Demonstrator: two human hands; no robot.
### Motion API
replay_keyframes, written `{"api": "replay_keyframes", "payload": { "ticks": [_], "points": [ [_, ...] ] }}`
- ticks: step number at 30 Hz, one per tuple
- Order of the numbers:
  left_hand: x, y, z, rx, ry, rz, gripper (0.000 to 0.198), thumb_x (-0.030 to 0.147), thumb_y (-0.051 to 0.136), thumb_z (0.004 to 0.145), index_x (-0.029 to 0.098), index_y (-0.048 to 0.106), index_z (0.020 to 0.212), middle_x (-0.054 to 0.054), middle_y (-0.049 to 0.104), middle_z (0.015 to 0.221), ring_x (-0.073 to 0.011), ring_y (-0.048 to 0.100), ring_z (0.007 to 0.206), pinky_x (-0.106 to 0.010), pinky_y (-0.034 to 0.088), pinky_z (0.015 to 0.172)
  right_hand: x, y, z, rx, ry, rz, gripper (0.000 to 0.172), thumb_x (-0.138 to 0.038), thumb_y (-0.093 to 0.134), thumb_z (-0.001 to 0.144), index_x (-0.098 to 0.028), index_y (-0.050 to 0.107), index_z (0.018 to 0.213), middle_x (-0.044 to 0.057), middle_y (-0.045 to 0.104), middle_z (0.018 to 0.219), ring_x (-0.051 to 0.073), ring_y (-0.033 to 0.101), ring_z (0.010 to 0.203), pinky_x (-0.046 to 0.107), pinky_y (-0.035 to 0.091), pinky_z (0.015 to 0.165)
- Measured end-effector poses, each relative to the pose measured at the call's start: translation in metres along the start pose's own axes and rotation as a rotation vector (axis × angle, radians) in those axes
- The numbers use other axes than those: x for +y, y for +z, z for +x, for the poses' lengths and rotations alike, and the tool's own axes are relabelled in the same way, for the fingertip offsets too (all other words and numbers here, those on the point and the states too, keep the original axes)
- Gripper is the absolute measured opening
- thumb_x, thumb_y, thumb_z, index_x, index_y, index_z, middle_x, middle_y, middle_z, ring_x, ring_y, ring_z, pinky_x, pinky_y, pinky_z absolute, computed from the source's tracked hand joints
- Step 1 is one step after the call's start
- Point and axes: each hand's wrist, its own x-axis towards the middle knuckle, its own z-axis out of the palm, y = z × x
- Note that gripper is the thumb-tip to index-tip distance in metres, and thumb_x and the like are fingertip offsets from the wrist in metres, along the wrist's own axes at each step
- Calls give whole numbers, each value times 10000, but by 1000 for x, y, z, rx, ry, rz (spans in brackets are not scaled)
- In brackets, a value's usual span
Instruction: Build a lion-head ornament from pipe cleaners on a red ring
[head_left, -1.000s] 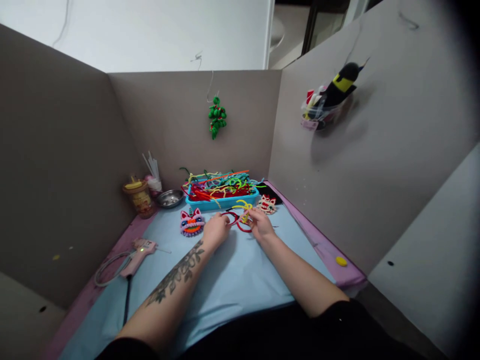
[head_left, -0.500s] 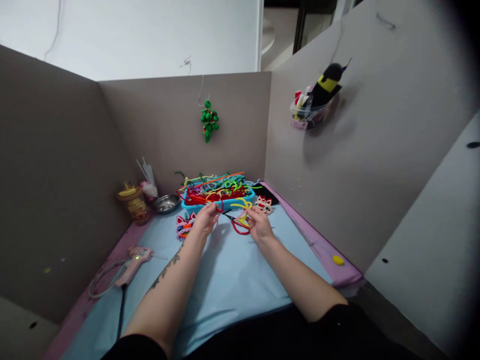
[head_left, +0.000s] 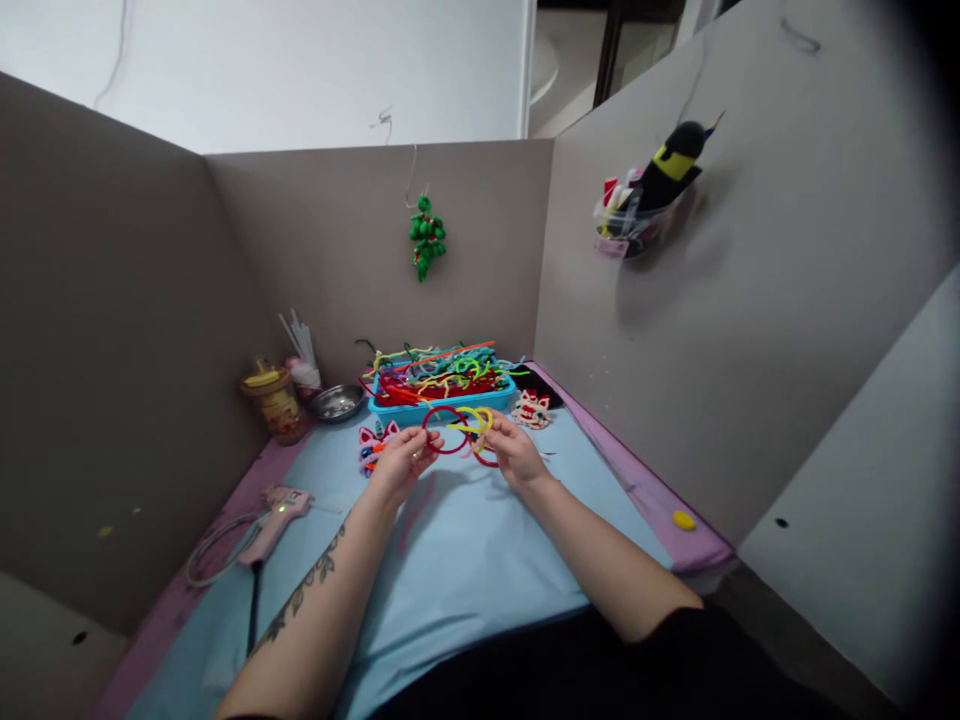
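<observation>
I have the left hand point(head_left: 405, 462) near the middle of the frame, thumb and fingertips pinched on the left side of a red loop point(head_left: 450, 452), which seems lifted off the blue cloth point(head_left: 457, 560). The right hand point(head_left: 519, 455), just right of centre, pinches yellow strands point(head_left: 484, 414) bent into curves that overlap the loop's right side; I can't tell whether the two are joined or merely cross in my view. A blurred pink strand point(head_left: 415, 518) trails below the left hand, and I can't make out what holds it.

I judge the step in hand to be bringing loop and strands together to set how they sit. The next move, as I read it, calls for a steady left hold while the right fingertips adjust the yellow bends; a hard squeeze would likely spoil their curve. The blue tray point(head_left: 409, 413) lies just beyond, in the centre of the frame, and the glue gun point(head_left: 274, 522) well apart, lower left.
</observation>
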Motion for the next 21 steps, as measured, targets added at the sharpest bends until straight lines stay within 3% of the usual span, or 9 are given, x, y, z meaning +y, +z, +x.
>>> {"api": "replay_keyframes", "payload": {
  "ticks": [4, 9, 21],
  "points": [
    [-12, 1, -3, -57, -16, 22, 139, 187, 674, 711, 132, 565, 776, -82, 671, 843, -164, 657, 734, -245, 508, 624, 3, 4, -2, -69, -5, -41, 198, -354, 732, 590, -192, 618, 608, 54, 516, 1209, 239, 436, 1154, 358, 322, 962],
    [-22, -1, -4, -97, 1, -10, 148, 216, 675, 717, 131, 601, 813, -73, 665, 757, -146, 642, 696, -243, 512, 631, 9, 10, -6, -168, -1, -104, 185, -373, 706, 635, -200, 644, 654, 51, 554, 1149, 227, 470, 1118, 370, 303, 981],
    [-17, -1, -8, -126, -53, -71, 207, 234, 674, 719, 158, 621, 904, -54, 641, 820, -135, 617, 725, -244, 487, 638, 12, 7, -7, -165, -48, -229, 177, -384, 673, 681, -208, 648, 673, 37, 572, 1034, 208, 500, 1052, 405, 336, 982]
  ]
}}
